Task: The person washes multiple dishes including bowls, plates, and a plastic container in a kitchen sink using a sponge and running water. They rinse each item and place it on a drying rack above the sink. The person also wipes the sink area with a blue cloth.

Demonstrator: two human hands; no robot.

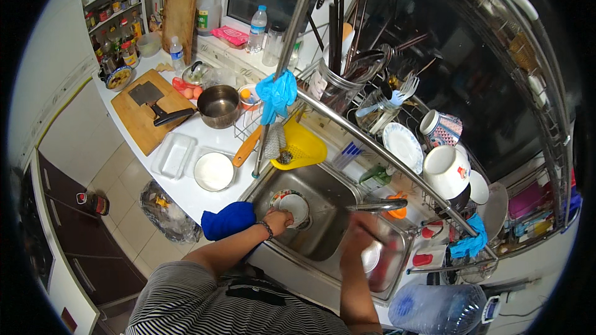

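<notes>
My left hand [278, 222] grips the rim of a white bowl [294, 209] in the left basin of the steel sink [326, 186]. Beneath that bowl, the rim of a patterned bowl shows. My right hand [361, 235] is motion-blurred over the divider between the basins, with a dark, thin thing by its fingers; whether it holds this I cannot tell. A small white bowl [371, 257] and something red and blurred [389, 260] lie in the right basin. The faucet [379, 204] reaches over the sink above my right hand.
A blue cloth [229, 221] lies at the sink's left edge. Beyond are a white bowl [214, 171], a yellow strainer [305, 146], a steel pot [219, 107] and a cleaver [148, 94] on a cutting board [135, 123]. A metal rack rail [363, 135] crosses above the sink, near a large water bottle [437, 309].
</notes>
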